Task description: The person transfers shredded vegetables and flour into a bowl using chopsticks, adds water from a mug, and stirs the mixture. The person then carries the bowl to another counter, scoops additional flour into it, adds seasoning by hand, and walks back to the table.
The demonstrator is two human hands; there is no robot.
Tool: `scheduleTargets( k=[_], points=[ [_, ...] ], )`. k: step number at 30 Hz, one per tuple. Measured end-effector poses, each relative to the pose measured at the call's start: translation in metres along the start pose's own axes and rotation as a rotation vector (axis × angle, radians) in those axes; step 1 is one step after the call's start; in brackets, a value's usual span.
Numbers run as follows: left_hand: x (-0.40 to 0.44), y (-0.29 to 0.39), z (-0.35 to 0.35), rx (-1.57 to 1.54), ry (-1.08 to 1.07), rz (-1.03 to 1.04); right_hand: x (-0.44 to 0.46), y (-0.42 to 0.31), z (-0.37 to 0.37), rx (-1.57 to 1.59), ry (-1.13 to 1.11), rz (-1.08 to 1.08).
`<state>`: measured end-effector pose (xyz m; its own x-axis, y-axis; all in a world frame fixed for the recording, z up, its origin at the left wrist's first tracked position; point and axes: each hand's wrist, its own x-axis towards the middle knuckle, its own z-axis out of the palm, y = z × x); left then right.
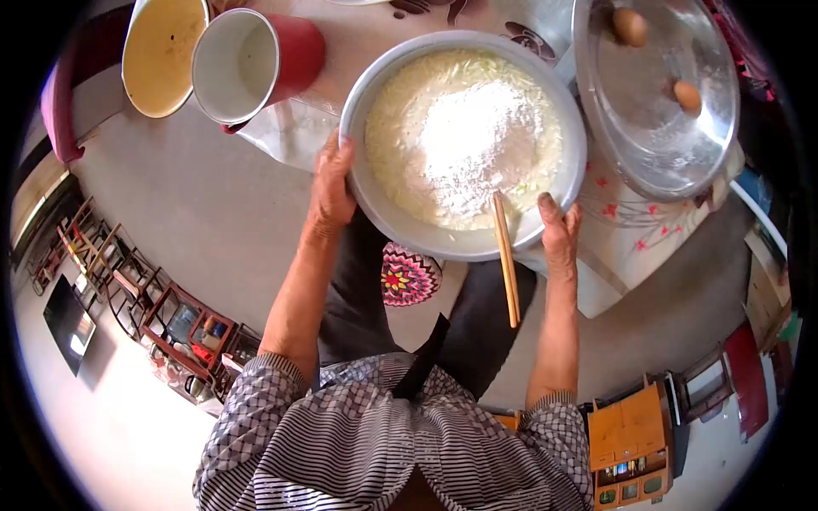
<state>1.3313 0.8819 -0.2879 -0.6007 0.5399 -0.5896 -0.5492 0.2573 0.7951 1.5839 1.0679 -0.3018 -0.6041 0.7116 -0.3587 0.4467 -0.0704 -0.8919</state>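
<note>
A wide grey basin (467, 247) sits at the near edge of the table, above my lap. Inside it, a heap of white flour (477, 136) lies on a pale, wet mix of shreds (396, 111) with bits of green. My left hand (333, 180) grips the basin's left rim, thumb on top. My right hand (559, 235) holds the rim at the lower right, thumb up. A pair of wooden chopsticks (506, 264) leans in the basin, tips in the flour and ends jutting over the near rim, just left of my right hand and apart from it.
A red mug (298, 53) with a white inside and a yellow-lined container (162, 55) stand to the left. On the right, a shiny metal bowl (652, 153) holds two brown eggs (630, 27). The patterned table cover (635, 226) hangs over the edge.
</note>
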Motion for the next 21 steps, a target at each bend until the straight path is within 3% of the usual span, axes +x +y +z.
scheduleTargets(
  k=[2, 3, 4, 5, 9, 11, 14, 17, 20, 21],
  points=[
    [0.000, 0.009, 0.009, -0.105, 0.076, -0.027, -0.003, -0.005, 0.001, 0.107, -0.001, 0.024],
    [0.009, -0.001, 0.000, -0.007, 0.066, 0.113, -0.004, -0.006, 0.002, 0.161, 0.000, 0.036],
    [0.008, 0.010, 0.009, 0.072, 0.115, 0.124, -0.007, 0.004, 0.002, 0.150, 0.005, 0.007],
    [0.012, 0.003, 0.013, -0.022, 0.247, 0.103, -0.011, 0.017, 0.001, 0.131, 0.015, -0.019],
    [0.027, -0.016, 0.006, -0.192, 0.165, 0.255, -0.007, 0.009, 0.009, 0.357, -0.017, -0.219],
    [0.027, -0.018, 0.008, -0.284, 0.117, 0.271, -0.005, 0.017, 0.006, 0.289, -0.060, -0.260],
    [0.046, -0.045, -0.031, -0.155, 0.133, 0.327, -0.010, 0.033, 0.014, 0.316, -0.024, -0.378],
    [0.039, -0.041, -0.011, -0.268, 0.011, 0.403, -0.014, 0.045, 0.015, 0.243, 0.012, -0.401],
    [0.053, -0.049, -0.017, -0.067, 0.119, 0.542, -0.007, 0.069, 0.016, 0.394, 0.024, -0.305],
    [0.065, -0.052, -0.024, -0.001, 0.135, 0.559, -0.016, 0.063, 0.027, 0.373, 0.157, -0.381]
  ],
)
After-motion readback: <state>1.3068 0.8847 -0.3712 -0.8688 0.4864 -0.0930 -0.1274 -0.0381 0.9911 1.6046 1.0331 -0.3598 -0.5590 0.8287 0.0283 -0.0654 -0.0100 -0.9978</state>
